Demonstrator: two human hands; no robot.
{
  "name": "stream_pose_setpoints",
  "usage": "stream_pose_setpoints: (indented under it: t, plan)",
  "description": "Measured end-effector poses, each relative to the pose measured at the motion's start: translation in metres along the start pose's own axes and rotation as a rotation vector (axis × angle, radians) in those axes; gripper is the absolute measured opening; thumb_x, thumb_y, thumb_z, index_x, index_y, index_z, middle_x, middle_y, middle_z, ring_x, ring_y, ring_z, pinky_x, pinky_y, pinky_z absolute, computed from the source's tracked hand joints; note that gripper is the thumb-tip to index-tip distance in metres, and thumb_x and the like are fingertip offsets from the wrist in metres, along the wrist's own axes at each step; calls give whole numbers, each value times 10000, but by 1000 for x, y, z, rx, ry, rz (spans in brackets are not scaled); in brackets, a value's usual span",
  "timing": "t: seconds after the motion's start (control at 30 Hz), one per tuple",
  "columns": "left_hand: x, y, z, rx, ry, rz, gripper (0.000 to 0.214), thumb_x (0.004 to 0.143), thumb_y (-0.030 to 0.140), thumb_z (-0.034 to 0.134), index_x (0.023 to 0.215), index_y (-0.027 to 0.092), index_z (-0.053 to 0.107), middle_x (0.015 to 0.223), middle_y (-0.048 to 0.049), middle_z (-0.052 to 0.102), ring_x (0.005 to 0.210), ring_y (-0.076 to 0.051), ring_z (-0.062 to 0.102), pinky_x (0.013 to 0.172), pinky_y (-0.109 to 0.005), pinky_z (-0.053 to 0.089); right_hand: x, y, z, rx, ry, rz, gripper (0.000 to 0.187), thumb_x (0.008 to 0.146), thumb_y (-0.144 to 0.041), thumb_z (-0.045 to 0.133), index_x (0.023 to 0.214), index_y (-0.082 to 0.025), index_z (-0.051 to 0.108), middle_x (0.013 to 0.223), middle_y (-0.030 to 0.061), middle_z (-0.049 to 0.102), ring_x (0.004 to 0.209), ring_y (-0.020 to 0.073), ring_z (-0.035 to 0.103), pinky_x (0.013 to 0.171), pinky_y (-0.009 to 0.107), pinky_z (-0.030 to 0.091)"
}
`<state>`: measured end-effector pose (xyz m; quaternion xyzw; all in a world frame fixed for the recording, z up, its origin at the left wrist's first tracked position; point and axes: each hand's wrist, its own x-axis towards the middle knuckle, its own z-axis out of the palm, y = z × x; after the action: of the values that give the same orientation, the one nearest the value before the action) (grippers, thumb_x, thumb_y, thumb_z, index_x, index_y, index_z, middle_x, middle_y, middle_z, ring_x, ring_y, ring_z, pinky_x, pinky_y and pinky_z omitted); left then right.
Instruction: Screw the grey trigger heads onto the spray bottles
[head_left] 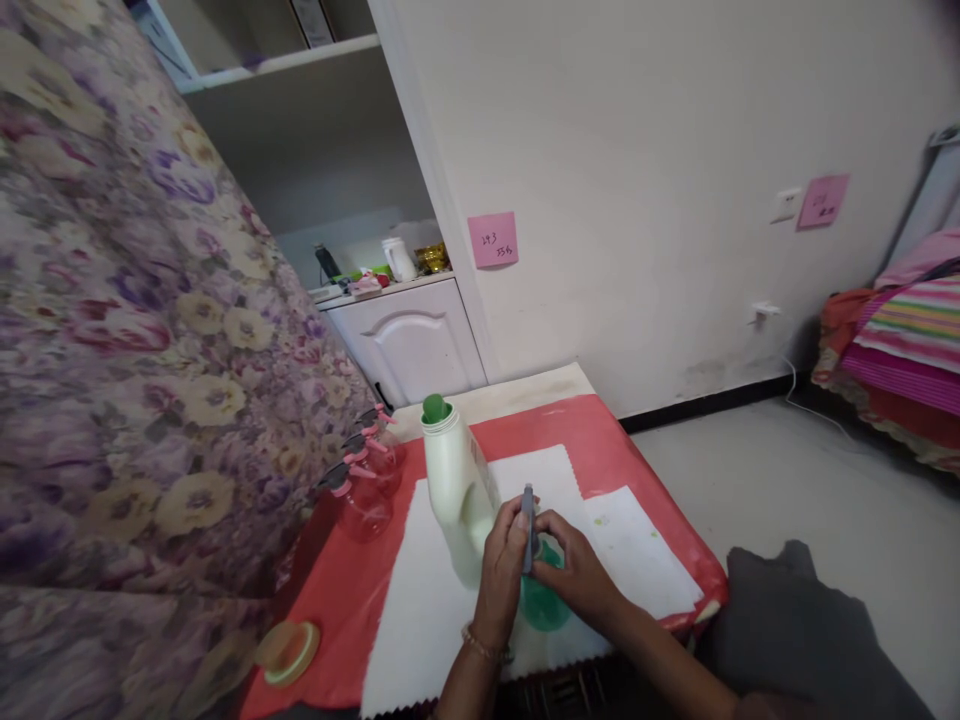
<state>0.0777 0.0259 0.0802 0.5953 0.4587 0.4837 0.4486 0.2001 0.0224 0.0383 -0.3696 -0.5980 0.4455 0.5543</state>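
My left hand [498, 575] is closed around a dark grey spray head [528, 530], thumb along its side. The head sits over the neck of a small clear bottle [546, 606] with green liquid inside. My right hand [581, 572] has its fingers curled at the bottle's neck, just under the spray head; the neck is mostly hidden by my fingers. Directly left of my hands stands a large pale green jug [448, 490] with a handle. A green spout [435, 407] shows in its uncapped mouth.
Several clear spray bottles [365, 512] with pink triggers stand at the table's left. A round, pale-rimmed container [291, 655] sits at the front left. White cloth [409, 610] covers part of the red tabletop [330, 590]. A floral curtain [165, 380] hangs close on the left.
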Motion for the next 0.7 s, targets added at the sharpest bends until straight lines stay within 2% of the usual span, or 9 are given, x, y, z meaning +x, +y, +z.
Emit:
stream_pose_setpoints:
  t: [0.1, 0.23, 0.37, 0.5, 0.7]
  plan:
    - [0, 0, 0, -8, -7, 5, 433, 893, 520, 484, 1139, 196, 631, 1114, -67, 668, 1008, -223, 607, 920, -347, 471, 4, -3, -6, 37, -108, -97, 127, 777, -273, 665, 864, -207, 601, 912, 10, 613, 917, 216, 571, 867, 340, 449]
    - [0, 1, -1, -8, -1, 13, 444, 887, 527, 487, 1126, 186, 640, 1126, -77, 673, 1074, -241, 601, 964, -361, 451, 6, -3, -13, 89, -227, -137, 182, 850, -354, 616, 942, -199, 639, 989, 33, 628, 997, 226, 573, 931, 359, 434]
    - [1, 3, -1, 8, 3, -1, 454, 883, 536, 487, 1114, 178, 644, 1111, -79, 677, 1061, -243, 605, 924, -351, 469, 2, -2, -7, 54, -137, -62, 241, 795, -272, 670, 1021, -205, 622, 1002, 24, 640, 972, 222, 588, 895, 343, 454]
    - [0, 5, 0, 14, 29, -16, 443, 885, 526, 491, 1132, 186, 633, 1114, -74, 674, 1075, -244, 599, 932, -354, 463, 0, -2, -1, 16, -20, -7, 201, 725, -175, 688, 906, -206, 609, 896, -3, 643, 878, 207, 593, 830, 324, 469]
    - [-10, -2, -3, -29, 153, -58, 494, 780, 497, 657, 1164, 195, 588, 1128, -98, 668, 1068, -255, 610, 894, -356, 485, 1, -4, -6, 5, -82, -105, 156, 796, -198, 623, 950, -216, 635, 960, 18, 641, 941, 209, 598, 869, 332, 471]
